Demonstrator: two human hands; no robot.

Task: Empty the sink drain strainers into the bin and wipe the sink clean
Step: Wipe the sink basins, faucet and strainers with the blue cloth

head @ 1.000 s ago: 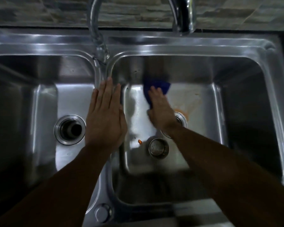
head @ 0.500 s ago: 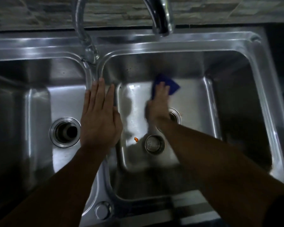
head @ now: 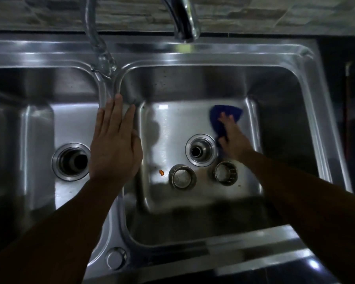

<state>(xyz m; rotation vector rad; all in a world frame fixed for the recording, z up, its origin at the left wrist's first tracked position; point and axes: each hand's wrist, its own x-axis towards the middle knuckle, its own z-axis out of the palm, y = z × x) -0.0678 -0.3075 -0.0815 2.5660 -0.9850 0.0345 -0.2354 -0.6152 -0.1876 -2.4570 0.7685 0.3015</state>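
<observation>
A steel double sink (head: 213,58) fills the view. My right hand (head: 233,140) presses a blue cloth (head: 219,119) flat on the right basin's floor, at its far right, beside the open drain (head: 200,150). Two metal strainers stand on that floor nearer me: one (head: 182,177) in front of the drain, one (head: 225,173) to its right by my forearm. A small orange scrap (head: 161,172) lies left of them. My left hand (head: 115,144) lies flat, fingers together, on the divider between the basins. The left basin's drain (head: 72,160) is open.
A chrome tap spout (head: 184,21) arches over the right basin's back edge, and a clear hose (head: 98,48) hangs by the divider. A round metal cap (head: 115,258) sits in the front rim. A stone-tiled wall runs behind.
My right hand has slid the blue cloth to the right across the basin floor, uncovering the drain and the second strainer. My left hand stays on the divider.
</observation>
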